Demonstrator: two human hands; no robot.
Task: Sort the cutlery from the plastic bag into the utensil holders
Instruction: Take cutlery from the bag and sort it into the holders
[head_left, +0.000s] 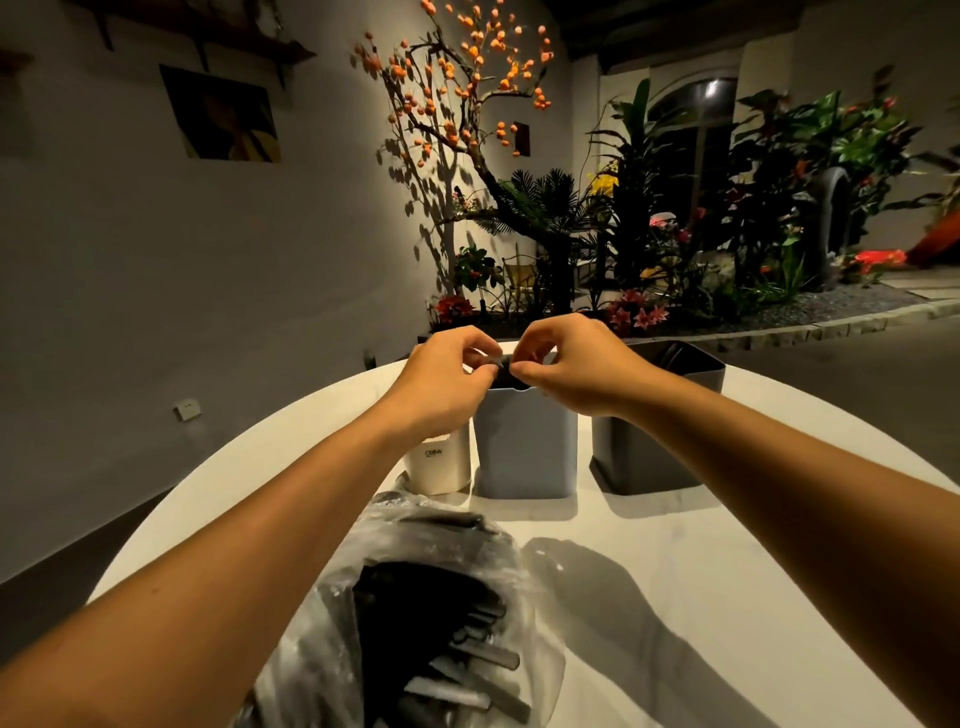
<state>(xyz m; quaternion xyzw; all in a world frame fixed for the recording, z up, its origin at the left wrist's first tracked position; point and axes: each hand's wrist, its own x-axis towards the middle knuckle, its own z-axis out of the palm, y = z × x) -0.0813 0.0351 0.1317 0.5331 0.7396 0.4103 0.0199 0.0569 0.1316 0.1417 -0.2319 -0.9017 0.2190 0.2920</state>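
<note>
Three utensil holders stand in a row on the round white table (675, 597): a small cream holder (441, 467), a blue-grey holder (527, 447) and a dark grey holder (649, 447). My left hand (441, 382) and my right hand (566, 364) meet just above the blue-grey holder's rim, and both pinch a small dark piece (500, 359) between fingertips; I cannot tell what kind of cutlery it is. A clear plastic bag (415, 623) full of dark-handled cutlery lies near the table's front, between my forearms.
Behind the table stand a planter bed with flowers (639, 312), a tree with orange fruit (467, 104) and a grey wall with a picture (223, 114). The floor drops away around the table's round edge.
</note>
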